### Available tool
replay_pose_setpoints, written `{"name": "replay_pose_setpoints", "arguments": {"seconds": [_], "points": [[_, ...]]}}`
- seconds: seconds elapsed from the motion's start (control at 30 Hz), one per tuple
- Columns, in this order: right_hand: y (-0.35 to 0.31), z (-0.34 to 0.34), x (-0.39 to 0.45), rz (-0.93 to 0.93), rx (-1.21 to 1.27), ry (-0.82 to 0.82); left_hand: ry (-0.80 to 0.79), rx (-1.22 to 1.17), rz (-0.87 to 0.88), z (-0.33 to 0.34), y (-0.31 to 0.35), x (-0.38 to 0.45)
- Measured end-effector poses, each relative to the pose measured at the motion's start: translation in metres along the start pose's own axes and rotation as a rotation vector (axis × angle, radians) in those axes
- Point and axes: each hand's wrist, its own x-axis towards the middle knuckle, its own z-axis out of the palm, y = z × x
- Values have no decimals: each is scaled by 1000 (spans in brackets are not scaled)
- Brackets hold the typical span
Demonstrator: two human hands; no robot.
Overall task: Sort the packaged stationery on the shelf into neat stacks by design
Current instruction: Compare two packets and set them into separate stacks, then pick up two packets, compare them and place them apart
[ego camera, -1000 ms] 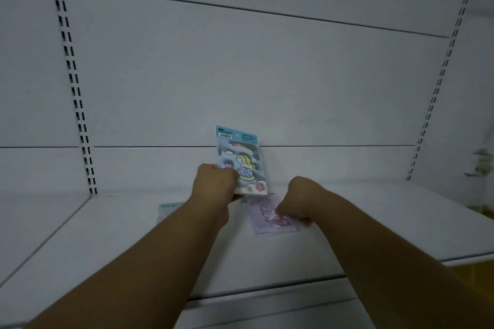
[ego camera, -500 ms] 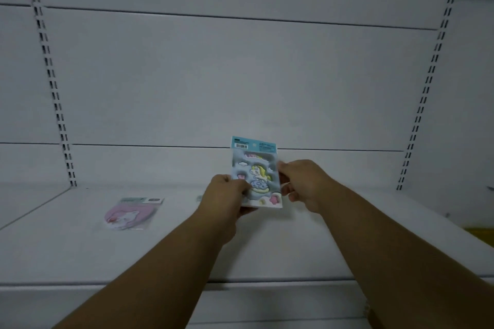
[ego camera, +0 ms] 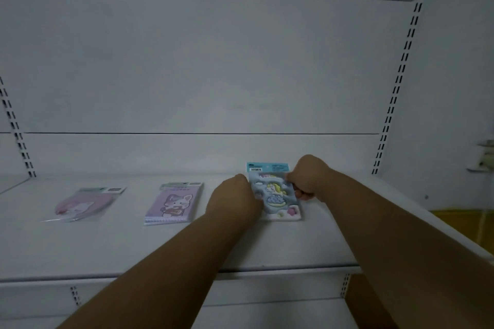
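A blue unicorn sticker pack (ego camera: pixel 275 195) rests low on the white shelf (ego camera: pixel 267 246), right of centre. My left hand (ego camera: pixel 235 200) grips its left edge and my right hand (ego camera: pixel 307 176) pinches its upper right side. A purple cat notebook stack (ego camera: pixel 173 204) lies flat on the shelf to the left of my left hand. Further left lies a pink round pack (ego camera: pixel 85 204) in clear wrap. My left hand hides part of the unicorn pack's left edge.
The white back panel (ego camera: pixel 213 75) rises behind the shelf, with slotted uprights at the left (ego camera: pixel 18 139) and right (ego camera: pixel 395 93). The shelf's front lip (ego camera: pixel 133 279) runs across below my arms. A yellow surface (ego camera: pixel 459 224) shows past the shelf's right end.
Both hands carried the unicorn pack rightward and lowered it from upright in the air down onto the shelf. The view shifted, so the purple stack and pink pack now sit at the left.
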Motion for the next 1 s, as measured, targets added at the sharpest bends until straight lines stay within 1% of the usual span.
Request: {"name": "replay_pose_setpoints", "arguments": {"seconds": [0.07,0.13,0.17,0.2,0.27,0.4,0.5,0.6,0.7,0.8,0.9,1.0], "points": [[1,1,0,-27,-138,-31,-18,50,18,5,0,4],[1,2,-3,-86,-330,-47,-16,89,23,10,-2,7],[1,4,-3,-123,-417,-21,2,110,30,13,-3,7],[0,5,-4,-134,-445,4,19,129,41,14,-4,7],[-1,8,-2,-169,-429,61,48,154,65,16,-7,7],[-11,15,-12,-321,-416,175,100,238,132,7,-12,2],[-32,20,-32,-468,-439,264,169,292,162,-9,-24,-5],[-67,26,-53,-565,-420,300,241,311,182,-33,-45,-17],[-113,45,-73,-638,-397,304,266,243,126,-68,-85,-33],[-175,84,-103,-733,-362,276,338,215,21,-114,-147,-56],[-246,141,-141,-846,-322,235,402,235,-64,-166,-224,-89],[-318,200,-180,-940,-263,206,446,307,-135,-217,-297,-127]]}}
